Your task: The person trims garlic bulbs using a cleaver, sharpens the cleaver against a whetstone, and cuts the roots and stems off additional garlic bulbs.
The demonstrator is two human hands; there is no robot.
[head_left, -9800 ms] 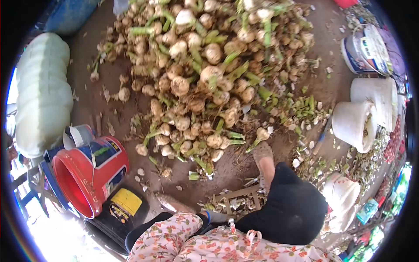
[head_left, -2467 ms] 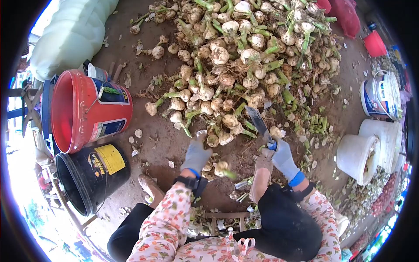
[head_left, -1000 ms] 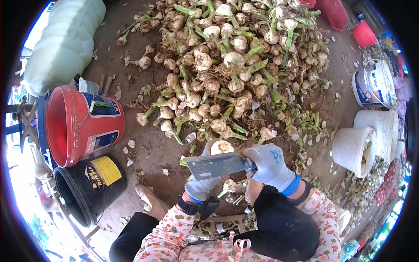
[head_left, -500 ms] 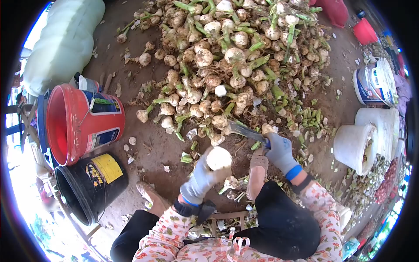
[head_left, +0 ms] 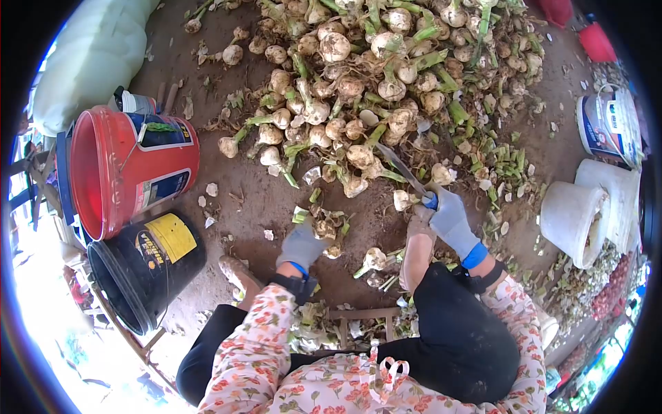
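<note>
The knife [head_left: 403, 170] slanted toward the upper left, just right of centre, my right hand [head_left: 452, 219] closed round its handle. My left hand [head_left: 302, 244] reached forward, blurred, its grip unclear, below the garlic heap [head_left: 389, 90] at upper centre.

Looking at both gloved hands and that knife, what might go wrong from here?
The right hand holds the knife just above the right foot; a slip or drop might cut it.

The blade points into the bulb heap, so a careless move could nick nearby bulbs.

The left hand is near the loose bulbs; bringing one to the blade may put its fingers at risk.
</note>
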